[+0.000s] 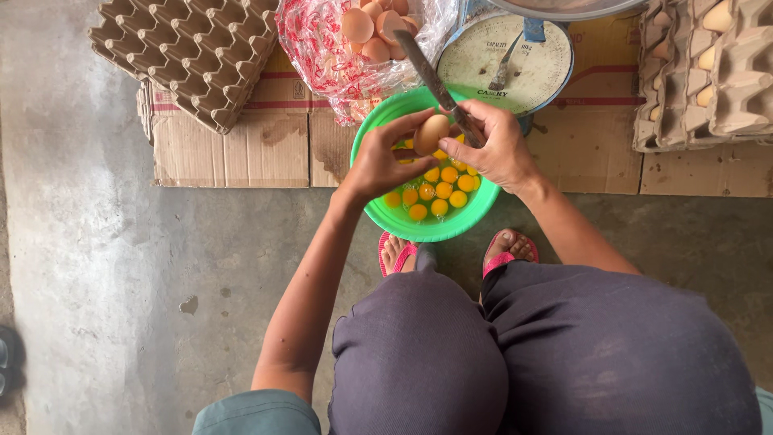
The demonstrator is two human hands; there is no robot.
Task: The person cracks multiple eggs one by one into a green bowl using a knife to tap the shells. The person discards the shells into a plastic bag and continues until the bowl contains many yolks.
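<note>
Egg-cracking step by the look of it: the left hand [378, 165] pinches a tan oval egg [431, 134] right above the round green plastic bowl [419, 228] of yolks. The right hand [495, 145] is clenched on a long steel knife [431, 76], blade touching the egg. I'd guess next calls for a light tap, shell kept over the bowl.

empty egg trays [193, 56], bag of eggshells [354, 48], dial scale [507, 64], flattened cardboard [241, 145]

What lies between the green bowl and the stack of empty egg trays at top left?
In the head view, flattened cardboard lies between the green bowl and the stack of empty egg trays, with the plastic bag of eggshells along its upper edge.
</note>
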